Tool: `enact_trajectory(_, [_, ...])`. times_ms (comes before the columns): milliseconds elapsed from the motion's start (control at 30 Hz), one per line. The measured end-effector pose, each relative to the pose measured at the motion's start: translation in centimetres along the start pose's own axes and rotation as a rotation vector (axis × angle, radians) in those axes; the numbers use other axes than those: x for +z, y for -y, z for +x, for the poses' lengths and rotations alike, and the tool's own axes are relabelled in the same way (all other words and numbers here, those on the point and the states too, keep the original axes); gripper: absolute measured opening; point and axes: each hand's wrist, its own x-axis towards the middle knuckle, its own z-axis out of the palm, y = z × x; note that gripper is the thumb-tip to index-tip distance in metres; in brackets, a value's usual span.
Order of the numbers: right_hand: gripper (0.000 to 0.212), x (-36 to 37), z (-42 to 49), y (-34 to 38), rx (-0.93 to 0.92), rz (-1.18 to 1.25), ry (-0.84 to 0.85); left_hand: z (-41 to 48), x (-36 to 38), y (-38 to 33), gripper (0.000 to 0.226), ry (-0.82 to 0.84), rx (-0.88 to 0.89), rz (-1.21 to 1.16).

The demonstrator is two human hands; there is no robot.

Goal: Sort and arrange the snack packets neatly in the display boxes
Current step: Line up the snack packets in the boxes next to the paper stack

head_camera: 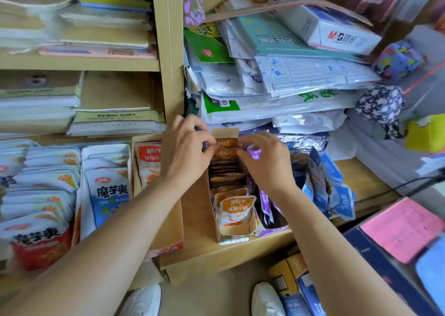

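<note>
A person's two bare hands meet over a narrow display box (234,231) of orange snack packets (237,209) on a low wooden shelf (366,183). The box's long axis runs from the camera toward the shelving behind, and the packets stand upright in a single file along it, faces toward the camera. The left hand (185,154) reaches in from the left, its grip pinched shut with thumb and fingertips on the top edge of an orange packet (225,152) near the far end of the row. The right hand (265,161) comes in from the right, fingers curled and closed on the opposite top edge of the same packet, so the packet sits between the two grips, upright and square to the row. Touching the box on its right is a second box with purple packets (266,203) standing on edge. Further right, loose blue packets (337,195) lie tumbled in a heap on the shelf. Left of the hands an open cardboard box (168,229) holds a red-and-white packet (149,161) at its far end, and beyond it are boxes of white-and-blue konjac snack packets (108,192). Stacks of paper and envelopes (277,74) fill the shelves above. White shoes (266,299) show on the floor below.
</note>
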Motion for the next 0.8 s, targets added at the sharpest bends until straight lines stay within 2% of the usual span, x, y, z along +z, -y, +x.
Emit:
enact_trajectory(167, [0.02, -2.1, -1.2, -0.3, -0.124, -0.117, 0.235, 0.3, -0.1, -0.1, 0.011, 0.021, -0.037, -0.081])
enact_trajectory(267, [0.021, -2.6, -2.1, -0.8, -0.154, -0.216, 0.287, 0.5, -1.0, 0.1, 0.009, 0.141, 0.048, -0.203])
enact_trajectory(400, [0.015, -2.2, -2.6, -0.8, -0.201, -0.291, 0.271, 0.3, -2.5, 0.2, 0.04, 0.325, 0.121, -0.106])
enact_trajectory(467, [0.014, -2.1, -2.8, -0.8, -0.201, -0.297, 0.264, 0.2, -3.0, 0.0, 0.047, 0.384, 0.123, -0.033])
enact_trajectory(633, [0.011, -2.3, -2.9, -0.8, -0.208, -0.296, 0.272, 0.3, -2.8, -0.5, 0.022, 0.355, 0.183, 0.065])
enact_trajectory(800, [0.011, -2.8, -2.7, -0.8, -0.213, -0.296, 0.339, 0.4, -2.5, 0.0, 0.018, 0.351, 0.209, 0.129])
